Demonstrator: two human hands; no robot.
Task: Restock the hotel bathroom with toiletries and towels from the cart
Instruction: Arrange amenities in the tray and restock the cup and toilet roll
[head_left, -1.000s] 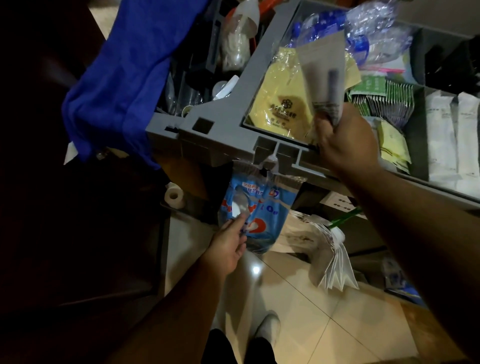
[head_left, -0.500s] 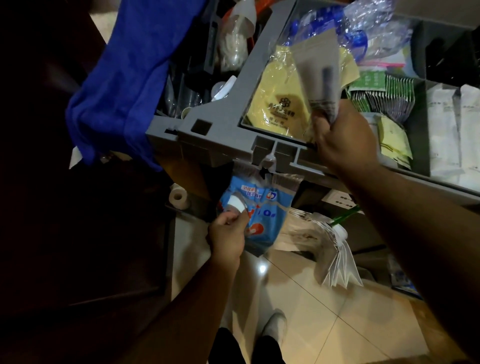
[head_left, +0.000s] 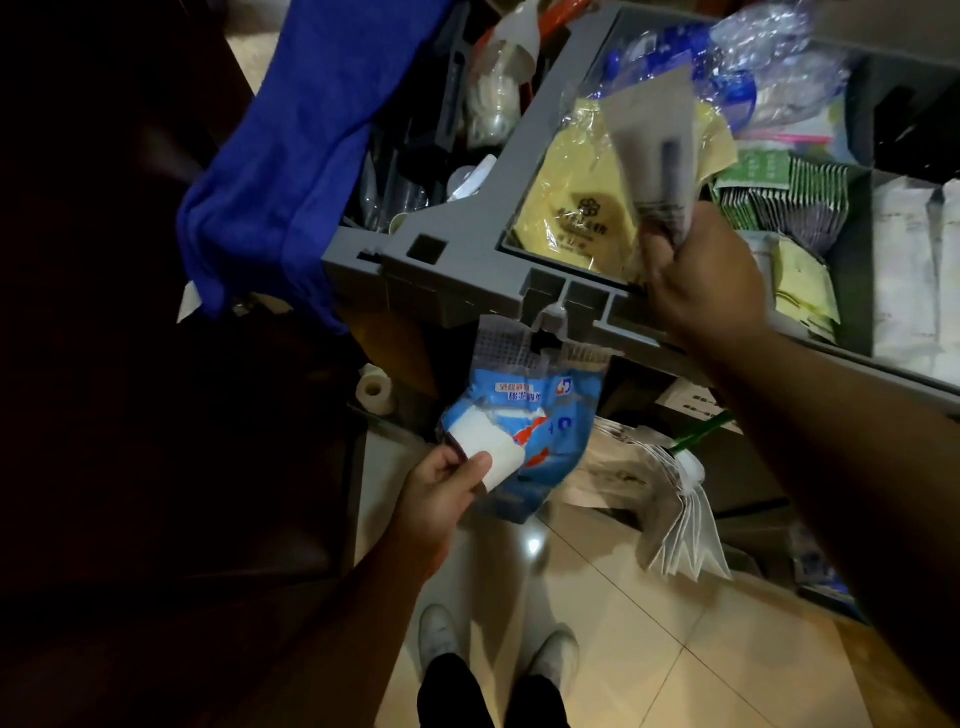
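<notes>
The left hand (head_left: 441, 493), low at about seven o'clock, is curled round a small white packet (head_left: 485, 441), thumb pressed on its near end, holding it against the blue bag (head_left: 540, 410) that hangs from a hook under the grey cart tray (head_left: 467, 234). Up at two o'clock the right hand (head_left: 701, 280) is clenched tight on a fan of flat grey sachets (head_left: 654, 150), held over the tray's yellow packets (head_left: 566, 208). Green sachets (head_left: 784, 200) stand in the compartment at one o'clock of that hand. A blue cloth (head_left: 301, 156) drapes off the cart at eleven o'clock
</notes>
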